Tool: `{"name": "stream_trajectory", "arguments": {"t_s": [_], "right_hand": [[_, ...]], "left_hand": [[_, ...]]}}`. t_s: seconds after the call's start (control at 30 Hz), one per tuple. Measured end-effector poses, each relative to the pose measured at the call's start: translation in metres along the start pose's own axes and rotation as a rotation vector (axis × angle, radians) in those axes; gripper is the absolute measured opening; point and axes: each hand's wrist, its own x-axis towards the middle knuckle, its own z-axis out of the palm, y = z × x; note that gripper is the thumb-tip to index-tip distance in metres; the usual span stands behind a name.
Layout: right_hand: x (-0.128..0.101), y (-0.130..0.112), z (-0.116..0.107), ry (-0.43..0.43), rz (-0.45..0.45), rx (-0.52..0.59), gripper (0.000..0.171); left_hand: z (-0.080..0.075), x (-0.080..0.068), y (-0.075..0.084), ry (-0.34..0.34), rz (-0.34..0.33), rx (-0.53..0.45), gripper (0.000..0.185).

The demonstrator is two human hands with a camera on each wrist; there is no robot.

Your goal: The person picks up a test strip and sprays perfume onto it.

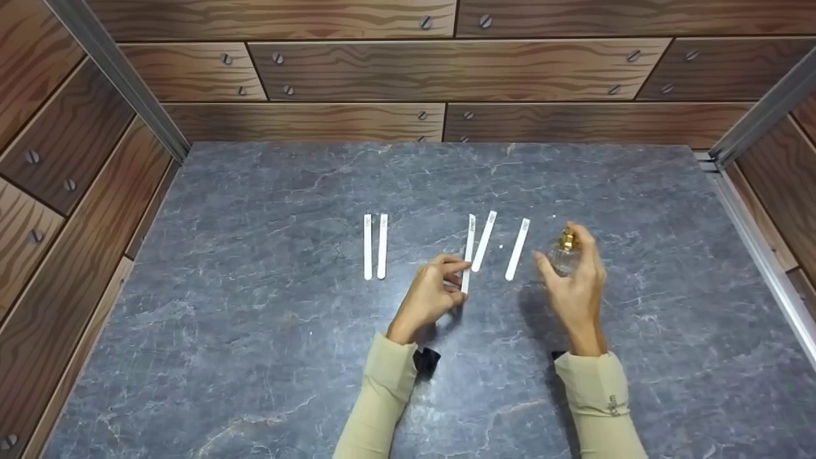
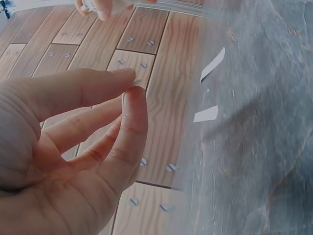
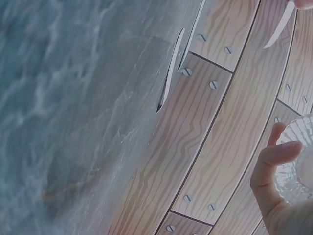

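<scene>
My left hand [image 1: 431,291] pinches a white paper test strip [image 1: 470,237] between thumb and fingers. The strip's printed end points away from me. My right hand [image 1: 579,287] grips a clear glass perfume bottle [image 1: 562,260] with a gold spray top [image 1: 567,238], its index finger at the top. In the right wrist view the fingers curl round the bottle's ribbed glass [image 3: 304,169]. Between the hands lie two more strips, one [image 1: 484,241] close beside the held strip and another [image 1: 517,249] nearer the bottle.
Two other white strips, a left one [image 1: 368,247] and a right one [image 1: 382,247], lie side by side left of the hands. The grey marbled tabletop [image 1: 255,331] is bounded by wood-patterned panels [image 1: 357,70] and metal rails [image 1: 765,255]. Tiny white specks dot the surface.
</scene>
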Motion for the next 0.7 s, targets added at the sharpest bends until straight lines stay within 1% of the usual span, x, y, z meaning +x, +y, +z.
{"name": "stream_trajectory", "arguments": {"t_s": [0.17, 0.33, 0.5, 0.7], "right_hand": [[0.0, 0.001, 0.0, -0.004, 0.0, -0.005, 0.061], [0.0, 0.0, 0.0, -0.007, 0.004, -0.019, 0.062], [0.001, -0.001, 0.0, -0.008, 0.011, -0.013, 0.062], [0.0, -0.001, -0.001, -0.012, 0.029, -0.02, 0.062]], "left_hand": [[-0.003, 0.003, -0.004, 0.015, -0.047, -0.015, 0.053], [-0.007, 0.006, -0.007, 0.034, -0.061, -0.011, 0.053], [-0.008, 0.009, -0.009, 0.042, -0.075, -0.029, 0.052], [-0.009, 0.012, -0.01, 0.061, -0.118, -0.064, 0.052]]}}
